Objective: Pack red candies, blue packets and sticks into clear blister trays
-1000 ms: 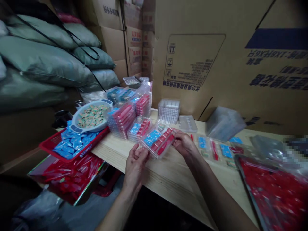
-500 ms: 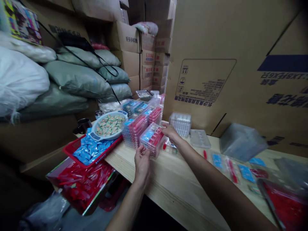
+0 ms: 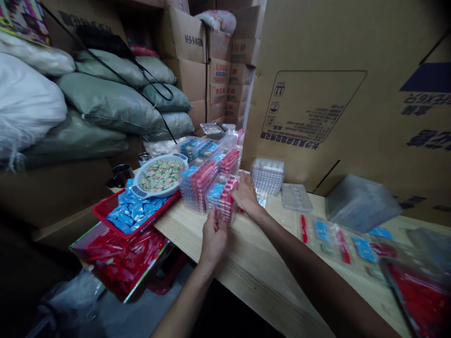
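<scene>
A short stack of clear plastic boxes (image 3: 221, 195) filled with blue packets and red sticks stands on the wooden table (image 3: 253, 267), beside taller stacks of the same filled boxes (image 3: 199, 180). My right hand (image 3: 245, 196) rests flat against the right side of the short stack, fingers stretched along the top box. My left hand (image 3: 214, 234) sits at the near corner of that stack, fingers curled and touching its front. Neither hand lifts anything.
A red basket of blue packets (image 3: 132, 212) carries a white bowl of sweets (image 3: 160, 176). A tray of red packets (image 3: 120, 260) sits lower left. Empty clear trays (image 3: 268, 176), a lid (image 3: 296, 197) and open filled packs (image 3: 331, 237) lie to the right. Cardboard boxes (image 3: 338, 94) and sacks (image 3: 105, 101) stand behind.
The filled box that both hands held over the table edge has gone left onto the short stack. Both hands now press against that stack, and the view has swung left.
</scene>
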The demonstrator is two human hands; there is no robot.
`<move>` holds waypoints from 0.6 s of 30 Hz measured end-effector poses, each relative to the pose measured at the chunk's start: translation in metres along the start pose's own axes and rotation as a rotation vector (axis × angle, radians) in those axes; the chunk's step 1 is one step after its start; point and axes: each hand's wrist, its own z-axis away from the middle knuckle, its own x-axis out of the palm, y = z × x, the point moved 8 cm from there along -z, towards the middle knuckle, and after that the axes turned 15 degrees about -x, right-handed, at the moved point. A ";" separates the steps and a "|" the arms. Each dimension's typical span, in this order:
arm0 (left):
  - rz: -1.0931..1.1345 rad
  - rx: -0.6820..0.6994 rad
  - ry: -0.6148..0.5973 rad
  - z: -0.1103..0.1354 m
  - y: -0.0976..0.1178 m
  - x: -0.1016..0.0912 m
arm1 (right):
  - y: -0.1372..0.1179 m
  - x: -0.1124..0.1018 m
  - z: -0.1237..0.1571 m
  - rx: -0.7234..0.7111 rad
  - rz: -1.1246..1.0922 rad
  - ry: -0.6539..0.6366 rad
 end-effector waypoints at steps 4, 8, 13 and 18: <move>-0.318 0.316 0.140 0.012 0.024 -0.004 | -0.038 0.006 0.010 -0.250 0.163 -0.179; -0.642 0.743 0.264 0.018 0.057 0.003 | -0.045 0.017 0.020 -0.224 0.218 -0.264; -0.889 0.742 0.118 -0.010 0.054 0.021 | -0.032 0.011 0.010 -0.082 -0.177 -0.163; -0.883 0.809 0.171 -0.001 0.078 0.014 | 0.029 -0.039 -0.002 0.083 -0.538 0.066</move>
